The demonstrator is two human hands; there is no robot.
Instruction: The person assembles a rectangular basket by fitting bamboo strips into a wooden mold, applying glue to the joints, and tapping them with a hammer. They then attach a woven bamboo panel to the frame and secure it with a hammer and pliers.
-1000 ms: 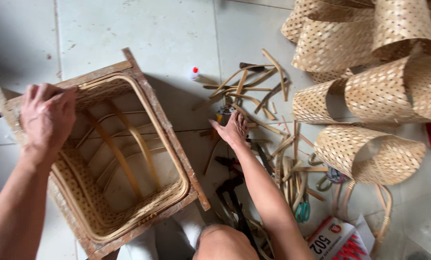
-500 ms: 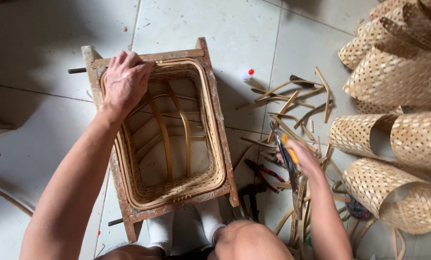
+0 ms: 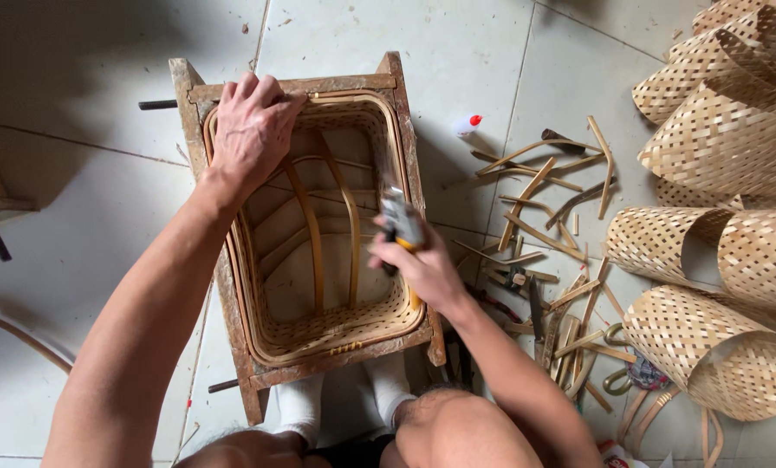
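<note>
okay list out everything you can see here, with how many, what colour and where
Wooden frame: one, brown, centre, on the floor.
Woven basket: one, tan, inside the frame.
Hand tool: one, grey and yellow, in the right hand.
Bamboo strips: many, tan, scattered right of the frame.
Woven sheets: several, tan, curled, far right.
Small bottle: one, white with red cap, above the strips.
Tiled floor: pale grey.
Socked feet: two, white, below the frame.
Left hand: on the basket's far-left rim.
Right hand: over the basket's right side.

Half-woven bamboo basket point(image 3: 318, 260) in its wooden frame point(image 3: 409, 156)

It sits upright on the tiled floor, open-topped, bent ribs showing inside; a small yellow-handled tool point(image 3: 401, 221) hangs above its right rim.
</note>
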